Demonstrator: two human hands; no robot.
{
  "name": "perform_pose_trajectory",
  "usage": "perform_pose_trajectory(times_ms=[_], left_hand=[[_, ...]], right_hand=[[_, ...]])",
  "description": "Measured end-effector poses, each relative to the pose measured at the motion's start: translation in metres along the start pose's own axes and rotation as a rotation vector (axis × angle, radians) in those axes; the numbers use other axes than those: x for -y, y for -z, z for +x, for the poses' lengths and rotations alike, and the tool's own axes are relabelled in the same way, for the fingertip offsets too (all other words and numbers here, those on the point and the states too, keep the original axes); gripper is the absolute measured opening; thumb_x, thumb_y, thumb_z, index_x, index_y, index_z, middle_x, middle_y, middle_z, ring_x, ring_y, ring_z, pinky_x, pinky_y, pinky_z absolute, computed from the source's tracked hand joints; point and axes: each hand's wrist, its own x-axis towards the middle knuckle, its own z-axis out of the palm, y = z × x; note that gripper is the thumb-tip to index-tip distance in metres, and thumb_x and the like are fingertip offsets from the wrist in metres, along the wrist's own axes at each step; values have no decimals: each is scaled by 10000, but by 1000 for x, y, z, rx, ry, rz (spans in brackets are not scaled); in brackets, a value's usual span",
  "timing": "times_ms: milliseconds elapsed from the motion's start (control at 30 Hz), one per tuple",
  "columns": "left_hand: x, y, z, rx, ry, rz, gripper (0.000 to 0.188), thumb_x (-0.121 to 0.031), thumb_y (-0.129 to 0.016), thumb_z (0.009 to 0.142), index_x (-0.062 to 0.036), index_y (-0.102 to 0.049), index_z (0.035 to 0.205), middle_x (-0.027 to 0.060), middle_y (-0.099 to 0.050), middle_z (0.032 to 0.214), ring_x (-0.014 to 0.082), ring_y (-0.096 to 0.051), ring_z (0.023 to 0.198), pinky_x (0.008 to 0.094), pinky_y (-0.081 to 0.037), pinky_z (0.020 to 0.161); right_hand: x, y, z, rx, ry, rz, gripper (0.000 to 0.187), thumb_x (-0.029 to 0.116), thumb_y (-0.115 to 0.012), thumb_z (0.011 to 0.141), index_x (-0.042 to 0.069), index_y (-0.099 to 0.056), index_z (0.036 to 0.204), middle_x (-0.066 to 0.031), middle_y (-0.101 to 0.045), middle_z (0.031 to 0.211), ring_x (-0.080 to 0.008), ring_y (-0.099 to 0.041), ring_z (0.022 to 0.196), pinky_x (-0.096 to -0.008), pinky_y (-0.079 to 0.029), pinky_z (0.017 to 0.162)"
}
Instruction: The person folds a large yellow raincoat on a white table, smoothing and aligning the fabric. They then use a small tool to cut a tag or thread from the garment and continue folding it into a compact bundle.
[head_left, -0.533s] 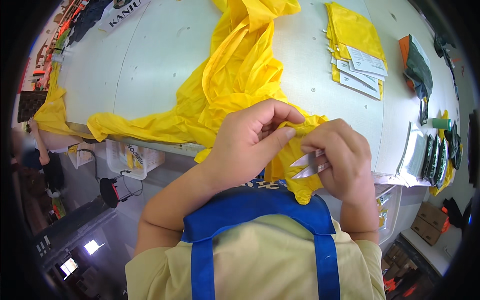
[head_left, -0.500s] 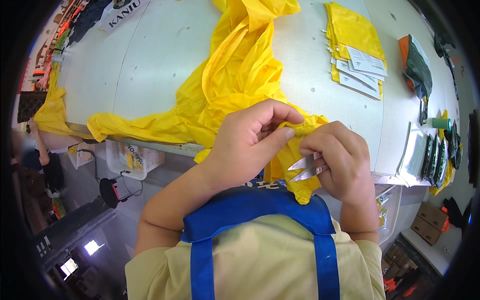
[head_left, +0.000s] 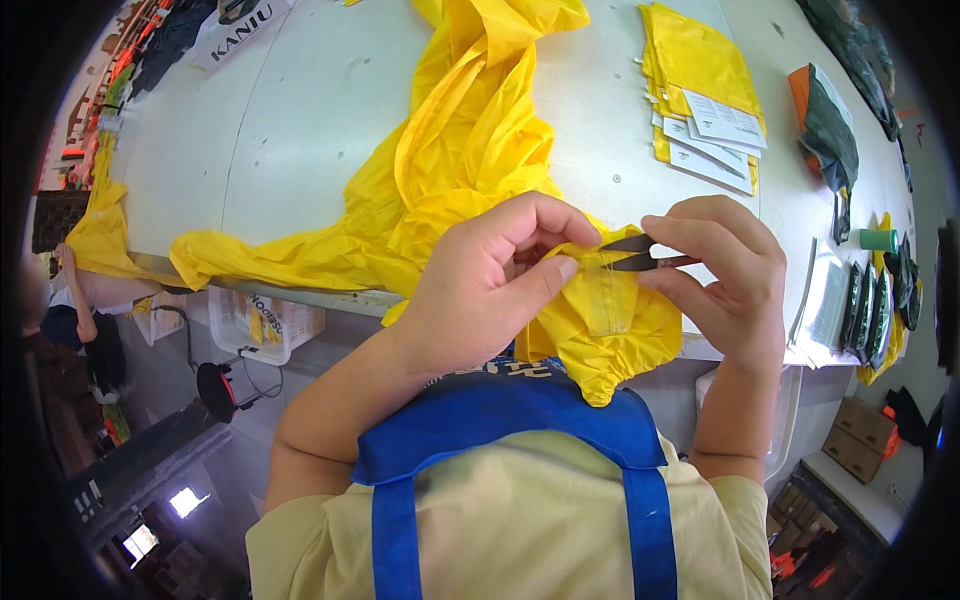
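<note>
Here your left hand (head_left: 490, 285) pinches a bunched fold of the yellow garment (head_left: 470, 170) between thumb and curled fingers (head_left: 545, 215), right at the table edge (head_left: 300, 297). The fabric is thin, glossy and crinkled, bright yellow, with a lighter see-through patch just under your thumb. Your right hand (head_left: 725, 275) grips small thread snips (head_left: 640, 254), fingers closed round the handles, the dark blades parted and pointing toward your left fingertips, touching the fabric there. Beyond your right knuckles lies a stack of folded yellow pieces (head_left: 700, 70) with white cards on it.
</note>
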Motion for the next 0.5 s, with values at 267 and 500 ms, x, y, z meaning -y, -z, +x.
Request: perform_pose_trajectory(times_ms=[267,500], left_hand=[[1,-1,1,16,-26,29,186,14,-542,909,-16,-533,1092,14,-573,1011,34,-532,879,193,-445,797],[6,3,2,18,-25,-33,181,30,-530,903,-26,-522,1075,6,-553,990,27,-512,865,188,-427,771]], right_hand=[[-5,-5,1,36,-30,128,307,54,-787,641,16,-668,921,-95,-624,780,-229,-614,676,-293,-474,585],[-38,-17,-18,-285,-262,834,430,227,-818,685,-27,-601,956,-53,-611,885,-83,-481,667,-190,-381,609]])
